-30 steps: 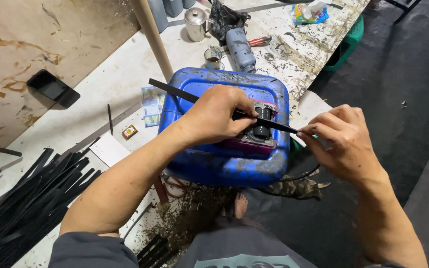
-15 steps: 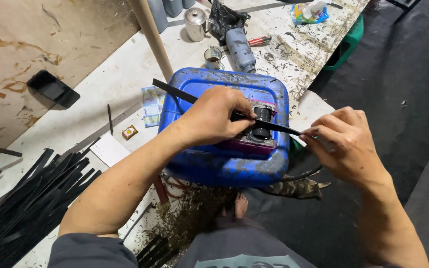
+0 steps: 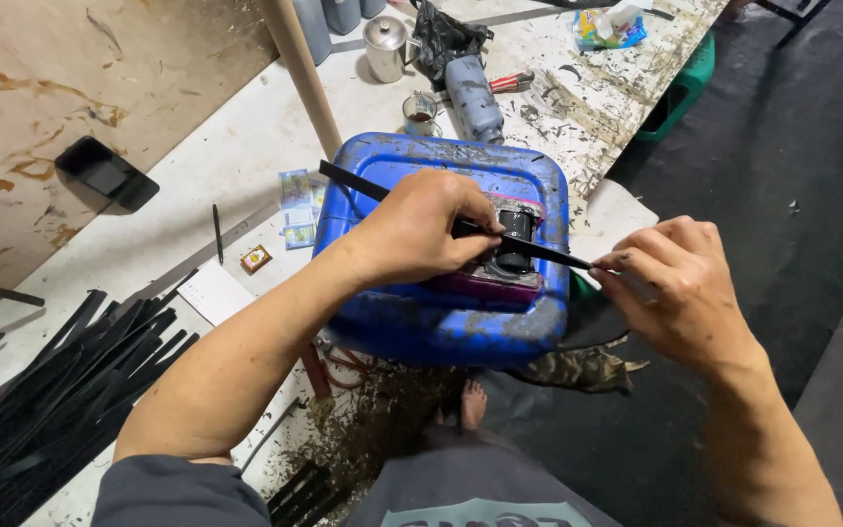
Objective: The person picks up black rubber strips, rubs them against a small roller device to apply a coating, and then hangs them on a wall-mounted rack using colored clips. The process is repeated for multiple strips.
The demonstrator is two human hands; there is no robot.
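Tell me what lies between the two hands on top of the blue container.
In the head view, a small black device on a magenta base sits between the left hand and right hand, atop the blue container. The thin black strip they hold crosses over it.

Long thin black strip (image 3: 548, 255) lies slanted across top of blue jug (image 3: 412, 322), running through small black tool (image 3: 514, 239). Jug dirty, lying flat on its side.

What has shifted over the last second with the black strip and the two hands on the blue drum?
Almost nothing. The long black flat strip has slid slightly toward the left hand, its far end a touch nearer. The right hand keeps its grip on the near end, the left still presses the strip onto the small black device atop the blue plastic drum.
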